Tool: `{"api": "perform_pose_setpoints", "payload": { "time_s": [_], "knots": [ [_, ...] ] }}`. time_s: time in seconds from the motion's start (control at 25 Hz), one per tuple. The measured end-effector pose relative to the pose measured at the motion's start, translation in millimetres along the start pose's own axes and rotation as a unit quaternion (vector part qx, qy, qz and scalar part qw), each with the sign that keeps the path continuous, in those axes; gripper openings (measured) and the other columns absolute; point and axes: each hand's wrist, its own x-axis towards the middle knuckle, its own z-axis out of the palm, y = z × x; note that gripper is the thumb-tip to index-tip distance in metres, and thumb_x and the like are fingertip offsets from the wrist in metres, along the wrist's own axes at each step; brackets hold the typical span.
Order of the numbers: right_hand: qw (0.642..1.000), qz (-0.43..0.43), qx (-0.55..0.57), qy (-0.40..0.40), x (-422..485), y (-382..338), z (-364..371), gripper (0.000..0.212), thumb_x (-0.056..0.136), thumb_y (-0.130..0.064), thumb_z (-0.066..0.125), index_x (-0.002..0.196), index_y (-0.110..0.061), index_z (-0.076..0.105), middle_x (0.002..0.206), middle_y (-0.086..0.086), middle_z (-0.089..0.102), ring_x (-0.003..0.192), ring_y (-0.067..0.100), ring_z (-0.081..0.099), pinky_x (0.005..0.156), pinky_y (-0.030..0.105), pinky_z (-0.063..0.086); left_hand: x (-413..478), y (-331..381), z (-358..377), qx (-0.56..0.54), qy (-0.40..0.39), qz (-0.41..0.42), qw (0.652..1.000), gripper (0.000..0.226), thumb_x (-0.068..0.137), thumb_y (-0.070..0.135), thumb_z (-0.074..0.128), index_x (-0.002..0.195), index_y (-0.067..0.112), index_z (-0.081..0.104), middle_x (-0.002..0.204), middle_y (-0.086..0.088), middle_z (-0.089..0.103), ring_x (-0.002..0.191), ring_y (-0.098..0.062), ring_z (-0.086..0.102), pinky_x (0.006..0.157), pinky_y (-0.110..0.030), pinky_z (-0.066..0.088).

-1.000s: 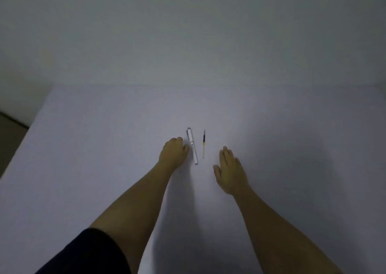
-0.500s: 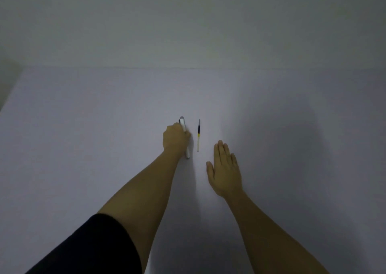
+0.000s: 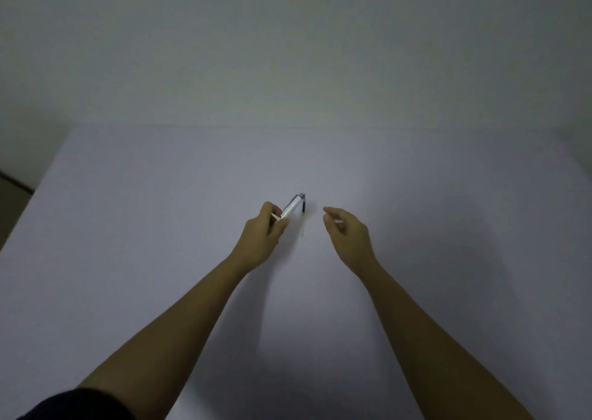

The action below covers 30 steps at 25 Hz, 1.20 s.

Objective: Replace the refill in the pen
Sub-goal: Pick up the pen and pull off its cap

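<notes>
My left hand (image 3: 263,231) grips a white pen (image 3: 293,207) by its near end and holds it tilted up off the table, its far tip pointing away and to the right. A thin refill (image 3: 302,219), dark at the far end with a yellow band and a clear near end, lies flat on the white table (image 3: 160,227) just right of the pen. My right hand (image 3: 347,232) hovers to the right of the refill with fingers loosely curled and apart, holding nothing.
The table's far edge meets a plain grey wall (image 3: 288,51). The table's left edge (image 3: 38,192) drops to a dark floor at the far left. My dark sleeve (image 3: 80,405) shows at the bottom left.
My left hand has closed on the pen and lifted it off the table, tilting it. My right hand has risen from lying flat and curled its fingers. The refill has not moved.
</notes>
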Motion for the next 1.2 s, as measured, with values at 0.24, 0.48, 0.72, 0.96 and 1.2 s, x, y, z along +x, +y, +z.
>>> {"api": "perform_pose_setpoints", "payload": {
  "time_s": [0.24,0.48,0.72,0.96,1.2],
  "knots": [
    [0.994,-0.006,0.100,-0.051,-20,-33,-14,0.017,0.087,-0.023,0.061,0.102,-0.017,0.066,0.081,-0.008,0.068,0.067,-0.003,0.066,0.063,0.004,0.047,-38,15,4,0.115,0.040,0.139,0.983,0.022,0.095,0.023,0.048,0.107,0.010,0.061,0.068,0.002,0.055,0.054,-0.010,0.045,0.051,-0.020,0.034],
    [0.985,0.027,0.162,-0.047,-35,-25,-15,0.006,0.087,-0.018,0.061,0.085,-0.021,0.065,0.082,-0.006,0.072,0.075,0.003,0.070,0.068,0.010,0.052,-55,15,10,0.206,0.120,0.171,0.956,0.028,0.091,0.032,0.055,0.116,0.022,0.064,0.064,-0.005,0.061,0.054,-0.017,0.050,0.048,-0.028,0.039],
    [0.974,0.115,0.194,0.013,-39,15,-17,0.007,0.086,-0.016,0.063,0.081,-0.021,0.066,0.079,0.001,0.068,0.075,0.012,0.065,0.072,0.021,0.052,-56,-15,21,0.156,0.030,0.090,0.983,0.049,0.089,0.036,0.058,0.132,0.013,0.050,0.090,-0.011,0.067,0.082,-0.026,0.060,0.070,-0.031,0.043],
    [0.979,0.196,0.051,0.011,-69,70,5,0.012,0.080,-0.014,0.067,0.090,-0.008,0.071,0.070,0.000,0.066,0.063,0.011,0.055,0.059,0.018,0.041,-65,-39,26,0.120,0.036,0.043,0.991,0.042,0.093,0.030,0.053,0.127,0.007,0.054,0.083,-0.016,0.065,0.080,-0.032,0.060,0.069,-0.031,0.041],
    [0.993,0.094,-0.060,0.038,-83,79,20,0.011,0.084,-0.013,0.065,0.090,-0.005,0.069,0.086,0.015,0.072,0.078,0.023,0.064,0.068,0.020,0.047,-71,-42,35,0.088,0.046,0.032,0.995,0.040,0.094,0.026,0.052,0.129,0.007,0.053,0.072,-0.004,0.055,0.067,-0.018,0.051,0.060,-0.014,0.030]
  ]
}}
